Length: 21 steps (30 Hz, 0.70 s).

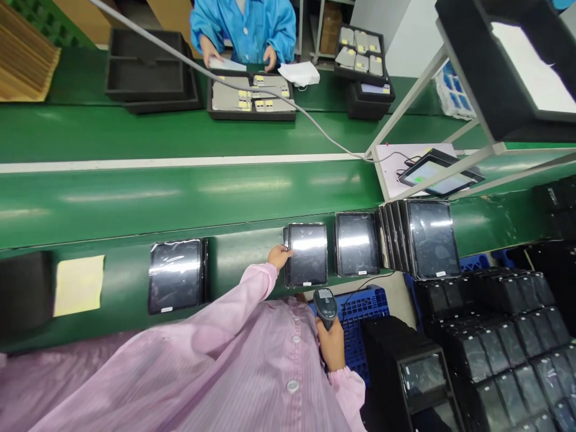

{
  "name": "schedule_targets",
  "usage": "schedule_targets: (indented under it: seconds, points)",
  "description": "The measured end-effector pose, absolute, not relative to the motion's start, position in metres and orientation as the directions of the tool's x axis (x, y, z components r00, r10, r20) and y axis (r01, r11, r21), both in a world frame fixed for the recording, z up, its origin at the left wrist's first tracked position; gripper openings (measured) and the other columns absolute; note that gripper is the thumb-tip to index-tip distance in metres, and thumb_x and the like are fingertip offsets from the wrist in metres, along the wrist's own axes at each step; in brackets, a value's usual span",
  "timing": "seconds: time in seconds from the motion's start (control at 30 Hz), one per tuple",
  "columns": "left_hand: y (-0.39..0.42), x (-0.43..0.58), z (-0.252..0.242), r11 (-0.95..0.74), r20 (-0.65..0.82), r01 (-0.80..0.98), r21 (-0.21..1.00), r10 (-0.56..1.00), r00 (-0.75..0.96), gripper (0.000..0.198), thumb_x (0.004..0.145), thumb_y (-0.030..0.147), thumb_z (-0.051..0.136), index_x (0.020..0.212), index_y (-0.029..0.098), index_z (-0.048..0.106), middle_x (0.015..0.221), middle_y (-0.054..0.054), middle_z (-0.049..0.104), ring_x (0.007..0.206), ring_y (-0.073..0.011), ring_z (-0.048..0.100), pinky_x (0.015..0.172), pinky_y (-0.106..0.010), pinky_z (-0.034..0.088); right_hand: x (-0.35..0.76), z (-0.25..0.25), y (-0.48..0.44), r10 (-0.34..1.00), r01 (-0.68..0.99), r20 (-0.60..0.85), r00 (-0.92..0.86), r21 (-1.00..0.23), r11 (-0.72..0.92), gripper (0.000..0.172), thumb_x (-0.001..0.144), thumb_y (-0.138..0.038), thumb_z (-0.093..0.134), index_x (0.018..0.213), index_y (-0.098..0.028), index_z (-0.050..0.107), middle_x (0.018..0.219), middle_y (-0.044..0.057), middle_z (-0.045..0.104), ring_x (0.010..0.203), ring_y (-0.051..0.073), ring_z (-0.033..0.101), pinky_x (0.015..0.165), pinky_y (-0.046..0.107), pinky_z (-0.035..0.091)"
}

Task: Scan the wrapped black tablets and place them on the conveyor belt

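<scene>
My left hand (pixel 279 257) is at the left edge of a black tablet (pixel 308 255) in clear film, its fingers closed on that edge. The tablet lies on top of at least one other, with a small white label at its near edge. Held upright in my right hand (pixel 332 347) is a dark handheld barcode scanner (pixel 326 305), close to my body and below the bench edge. Just right of the tablet is a small stack of tablets (pixel 357 244). Another tablet stack (pixel 175 276) lies to the left.
A leaning row of tablets (pixel 434 240) stands at right. Beyond it, a screen (pixel 441 174) rests under a metal frame. Black trays of tablets (pixel 504 354) and a blue crate (pixel 366 306) are below right. Across the green belt (pixel 180 192), a co-worker (pixel 245 30) handles white sheets.
</scene>
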<state>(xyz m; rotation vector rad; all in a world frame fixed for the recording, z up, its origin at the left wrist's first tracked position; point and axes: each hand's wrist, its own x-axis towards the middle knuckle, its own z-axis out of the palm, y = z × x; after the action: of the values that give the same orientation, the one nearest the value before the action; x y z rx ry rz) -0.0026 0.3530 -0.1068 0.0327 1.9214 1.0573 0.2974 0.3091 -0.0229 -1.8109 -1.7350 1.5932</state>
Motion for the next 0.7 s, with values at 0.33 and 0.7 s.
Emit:
schedule_targets:
  seconds: [0.33,0.7]
  points:
    - [0.361,0.006,-0.082,0.498,-0.65,-0.42,0.759,0.535,-0.539,0.061,0.044,0.042,0.098,0.086,0.02,0.061,0.078,-0.001,0.065,0.08,-0.0207,0.065,0.074,-0.031,0.049,0.298,-0.022,0.311,0.799,0.611,-0.545,-0.254,-0.731,-0.304,0.042,0.086,-0.045,0.064,0.112,-0.013,0.069,0.082,0.006,0.076,0.07,0.022,0.069,0.07,0.03,0.051]
    - [0.381,0.007,-0.017,0.262,-0.591,-0.635,0.727,0.71,-0.383,0.055,0.055,0.045,0.095,0.096,0.02,0.067,0.084,-0.003,0.074,0.072,-0.0185,0.069,0.066,-0.03,0.052,0.331,0.029,0.298,0.831,0.54,-0.515,-0.208,-0.769,-0.342,0.039,0.086,-0.047,0.068,0.102,-0.012,0.076,0.093,0.013,0.078,0.086,0.027,0.072,0.082,0.036,0.056]
